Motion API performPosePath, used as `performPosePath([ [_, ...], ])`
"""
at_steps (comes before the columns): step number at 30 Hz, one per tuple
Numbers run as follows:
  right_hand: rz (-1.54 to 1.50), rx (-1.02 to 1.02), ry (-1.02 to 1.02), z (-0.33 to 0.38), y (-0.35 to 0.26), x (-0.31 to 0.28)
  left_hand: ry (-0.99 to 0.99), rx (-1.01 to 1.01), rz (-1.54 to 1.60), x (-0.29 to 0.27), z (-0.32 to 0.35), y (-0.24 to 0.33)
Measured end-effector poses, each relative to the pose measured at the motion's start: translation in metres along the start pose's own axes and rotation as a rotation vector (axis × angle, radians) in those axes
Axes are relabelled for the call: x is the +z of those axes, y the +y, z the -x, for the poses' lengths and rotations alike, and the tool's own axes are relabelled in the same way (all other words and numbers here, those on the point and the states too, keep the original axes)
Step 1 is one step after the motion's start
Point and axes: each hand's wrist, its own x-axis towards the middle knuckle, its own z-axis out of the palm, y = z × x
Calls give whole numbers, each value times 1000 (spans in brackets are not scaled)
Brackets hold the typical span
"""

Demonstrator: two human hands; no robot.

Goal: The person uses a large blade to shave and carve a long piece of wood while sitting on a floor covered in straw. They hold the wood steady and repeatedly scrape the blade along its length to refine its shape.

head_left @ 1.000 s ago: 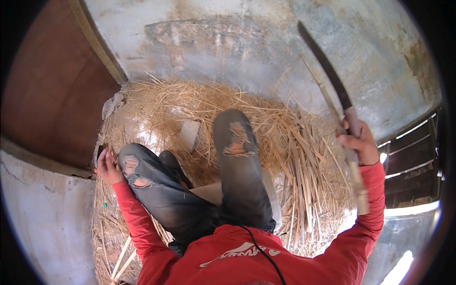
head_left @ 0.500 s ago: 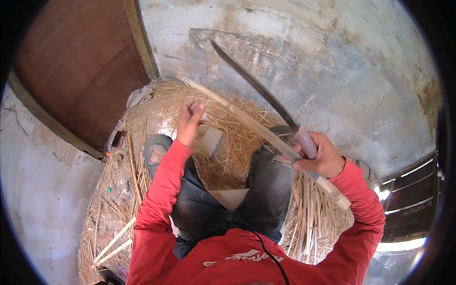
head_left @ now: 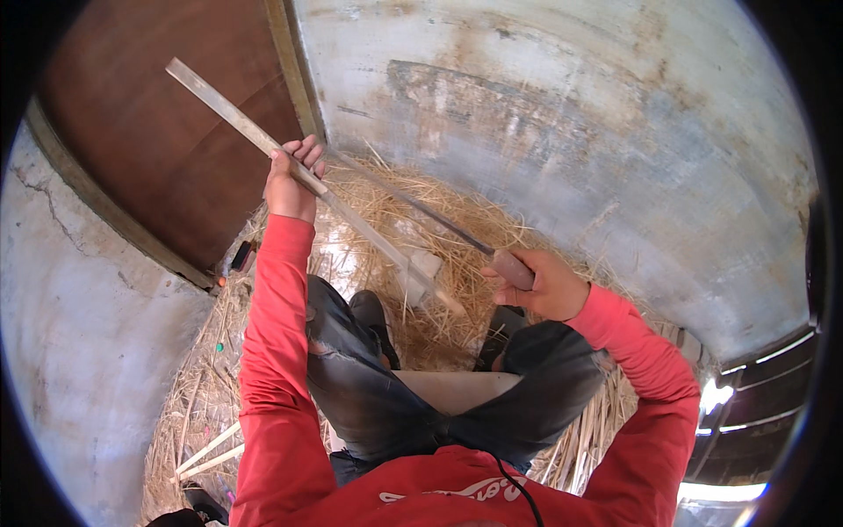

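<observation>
At the far left a cracked plaster wall (head_left: 79,351) curved down to a brown wooden door (head_left: 149,149), and loose pale offcuts (head_left: 206,452) lay in the straw (head_left: 202,386) at its foot. The left hand (head_left: 290,180) was closed around a long flat bamboo strip (head_left: 263,140), fingers wrapped over its middle, holding it slanted so that the upper end rose toward the door and the lower end came down between the knees, ending near a small pale block (head_left: 420,272) in the straw. The strip looked pale, thin and straight-edged, greyer on its upper face. Further right, the right hand (head_left: 544,285) was clenched on the handle of a long dark blade (head_left: 413,202), whose steel ran up and leftward until its tip seemed to meet the strip just beside the left hand. The step in hand looked like paring or splitting the strip; the next move would probably call for a firm hold on the strip and a controlled push of the blade along it, with the edge kept clear of the fingers. The stained concrete wall (head_left: 615,132) filled the right.
</observation>
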Motion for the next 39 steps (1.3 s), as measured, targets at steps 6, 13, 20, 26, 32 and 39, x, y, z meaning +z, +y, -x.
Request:
performPosePath([
  [6,-455,51,318,-24,17,48,-210,193,-129,-2,3,-34],
  [13,-596,326,551,-19,74,89,-301,191,-519,30,24,-71],
  [20,-558,314,540,-14,85,81,-300,332,-441,42,9,-50],
  [26,-673,317,509,-10,91,90,-225,501,-454,82,16,-6],
  [32,-688,342,510,-15,100,110,-191,517,-554,81,22,-48],
  [39,-694,384,573,-30,107,129,-343,353,-510,87,19,-59],
])
